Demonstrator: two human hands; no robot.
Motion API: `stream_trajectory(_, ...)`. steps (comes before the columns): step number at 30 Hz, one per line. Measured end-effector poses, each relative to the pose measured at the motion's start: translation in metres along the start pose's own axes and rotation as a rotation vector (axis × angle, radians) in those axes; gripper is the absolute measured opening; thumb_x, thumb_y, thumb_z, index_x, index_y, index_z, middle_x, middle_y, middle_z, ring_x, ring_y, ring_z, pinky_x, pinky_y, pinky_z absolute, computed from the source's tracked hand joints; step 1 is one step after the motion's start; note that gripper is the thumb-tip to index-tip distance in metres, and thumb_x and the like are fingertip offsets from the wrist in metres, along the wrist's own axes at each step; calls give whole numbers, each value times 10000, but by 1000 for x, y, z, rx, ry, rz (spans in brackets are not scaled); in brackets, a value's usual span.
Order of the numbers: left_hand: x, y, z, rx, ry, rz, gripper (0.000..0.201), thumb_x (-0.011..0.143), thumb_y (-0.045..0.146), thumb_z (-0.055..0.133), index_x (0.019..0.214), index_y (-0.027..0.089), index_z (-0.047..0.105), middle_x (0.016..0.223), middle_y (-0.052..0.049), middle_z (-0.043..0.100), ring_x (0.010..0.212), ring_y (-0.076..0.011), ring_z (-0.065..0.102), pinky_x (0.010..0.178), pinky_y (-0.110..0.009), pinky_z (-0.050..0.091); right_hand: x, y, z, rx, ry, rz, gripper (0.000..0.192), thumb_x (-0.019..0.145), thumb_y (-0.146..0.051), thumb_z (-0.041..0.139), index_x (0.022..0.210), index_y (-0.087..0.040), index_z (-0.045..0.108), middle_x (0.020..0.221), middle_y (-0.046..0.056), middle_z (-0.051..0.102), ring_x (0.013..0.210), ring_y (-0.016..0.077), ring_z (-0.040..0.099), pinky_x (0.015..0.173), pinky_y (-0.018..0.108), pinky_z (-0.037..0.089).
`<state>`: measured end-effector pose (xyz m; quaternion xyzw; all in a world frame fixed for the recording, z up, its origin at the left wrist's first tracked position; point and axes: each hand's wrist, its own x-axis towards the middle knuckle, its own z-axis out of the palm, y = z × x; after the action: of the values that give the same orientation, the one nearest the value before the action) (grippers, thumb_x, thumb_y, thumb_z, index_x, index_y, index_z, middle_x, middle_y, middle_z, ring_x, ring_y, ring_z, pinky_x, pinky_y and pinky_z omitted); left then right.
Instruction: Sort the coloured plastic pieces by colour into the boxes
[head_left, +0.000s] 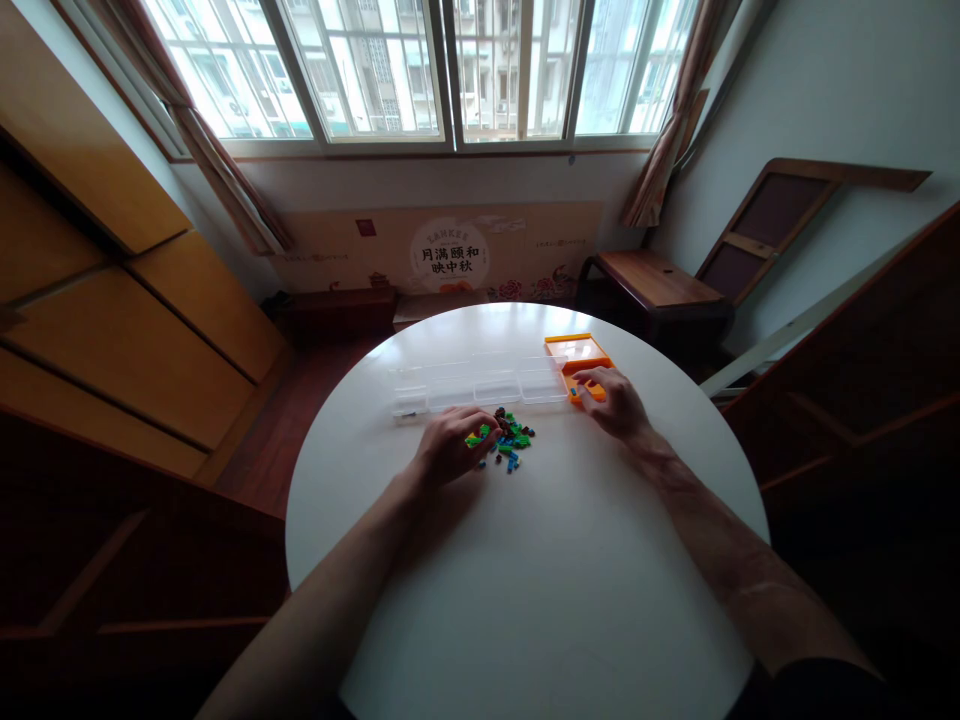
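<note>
Left hand [448, 447] curled loosely over left edge of small brick pile [504, 438], fingertips touching green pieces; grip on any piece impossible to tell. Right hand [613, 400] flat, fingers spread, pressed on near corner of orange tray [577, 358]. Clear compartment box [480, 385] just behind pile, on white round table [525, 580].

Daylight enters barred windows [442, 70] at twelve o'clock; wooden cabinets [112, 330] at nine, a wooden bench [656, 280] at two.
</note>
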<state>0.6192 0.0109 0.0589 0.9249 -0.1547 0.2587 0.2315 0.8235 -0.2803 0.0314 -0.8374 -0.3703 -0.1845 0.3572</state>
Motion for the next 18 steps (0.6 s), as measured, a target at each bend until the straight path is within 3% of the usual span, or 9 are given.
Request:
stream_trajectory(3, -1, 0, 0, -14, -10, 2, 167, 1063, 347, 671, 974, 248, 772, 1041, -34, 845, 916, -196, 790, 864, -334, 592, -2, -13, -1, -85, -89, -91, 301, 946, -245, 668, 1228, -237, 773, 1151, 85, 793, 1089, 318, 706, 1023, 484, 564)
stream_trajectory(8, -1, 0, -1, -14, -22, 12, 153, 1063, 331, 667, 991, 247, 772, 1037, -39, 842, 915, -196, 788, 858, -333, 591, -5, -23, -2, -170, -132, -96, 358, 942, -245, 692, 1293, -239, 759, 1220, 102, 774, 1132, 331, 695, 1025, 479, 560)
stream_trajectory(18, -2, -3, 0, -5, -12, 23, 143, 1068, 335, 673, 1001, 256, 771, 1046, -26, 841, 928, -197, 784, 864, -332, 581, -4, -32, 0, -137, -199, -113, 130, 962, -260, 693, 1072, -229, 757, 1173, 100, 763, 1116, 306, 693, 1035, 466, 548)
